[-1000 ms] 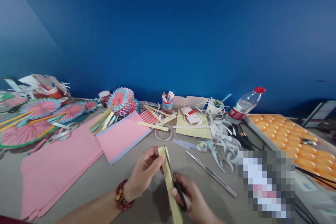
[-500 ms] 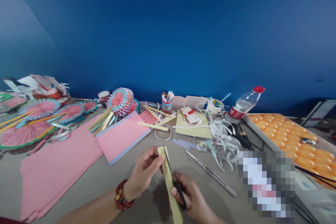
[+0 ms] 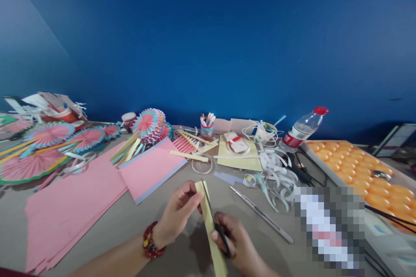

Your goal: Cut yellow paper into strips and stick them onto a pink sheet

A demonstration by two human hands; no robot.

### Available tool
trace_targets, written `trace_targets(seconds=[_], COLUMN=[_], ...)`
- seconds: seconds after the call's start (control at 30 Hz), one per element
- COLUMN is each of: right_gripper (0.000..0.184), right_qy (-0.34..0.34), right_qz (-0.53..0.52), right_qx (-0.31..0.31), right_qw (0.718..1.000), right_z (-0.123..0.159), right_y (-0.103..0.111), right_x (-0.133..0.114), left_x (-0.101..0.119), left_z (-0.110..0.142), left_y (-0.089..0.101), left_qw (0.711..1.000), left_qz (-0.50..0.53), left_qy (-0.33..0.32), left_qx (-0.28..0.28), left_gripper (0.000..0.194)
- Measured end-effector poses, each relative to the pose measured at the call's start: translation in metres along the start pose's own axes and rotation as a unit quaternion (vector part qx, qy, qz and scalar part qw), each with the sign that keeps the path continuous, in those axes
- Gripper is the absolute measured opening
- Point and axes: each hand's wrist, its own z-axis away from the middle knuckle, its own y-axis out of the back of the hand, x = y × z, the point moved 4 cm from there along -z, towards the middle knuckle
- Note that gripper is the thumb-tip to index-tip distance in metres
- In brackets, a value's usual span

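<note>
My left hand [image 3: 177,216], with a red bead bracelet on the wrist, pinches the far end of a long yellow paper strip [image 3: 211,236] held just above the grey table [image 3: 130,225]. My right hand [image 3: 237,242] grips black-handled scissors [image 3: 216,223]. Their blades run along the strip's right edge, pointing away from me. The strip's near end runs off the bottom of the view.
Pink paper sheets [image 3: 71,199] lie to the left, with folded paper fans [image 3: 48,147] behind. A craft knife [image 3: 260,214], tape ring [image 3: 203,165], white curled strips [image 3: 276,173], pen cup [image 3: 207,127], water bottle [image 3: 300,132] and an orange tray [image 3: 360,169] fill the right.
Almost nothing differs: my right hand and the scissors have crept a little farther along the yellow strip; my left hand keeps its pinch.
</note>
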Motion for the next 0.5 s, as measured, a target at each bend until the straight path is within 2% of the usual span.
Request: trace_targets(seconds=[0.17, 0.27, 0.4, 0.5], right_gripper=[0.059, 0.056, 0.05, 0.048], right_qy=[-0.026, -0.02, -0.017, -0.027], right_qz=[-0.036, -0.071, -0.063, -0.037], right_qx=[0.015, 0.078, 0.075, 0.111], right_qw=[0.999, 0.994, 0.995, 0.993], right_z=[-0.001, -0.004, -0.014, -0.022], right_y=[0.002, 0.014, 0.03, 0.045], right_x=[0.002, -0.008, -0.016, -0.006], left_x=[-0.003, -0.008, -0.013, -0.013], left_z=[-0.001, -0.001, -0.003, -0.004], left_y=[0.001, 0.003, 0.005, 0.006], left_qw=[1.0, 1.0, 0.997, 0.994], left_qz=[0.005, 0.024, 0.073, 0.109], left_qy=[-0.005, 0.003, 0.018, 0.032], left_qx=[0.006, -0.001, -0.006, -0.005], left_gripper=[0.034, 0.032, 0.028, 0.024])
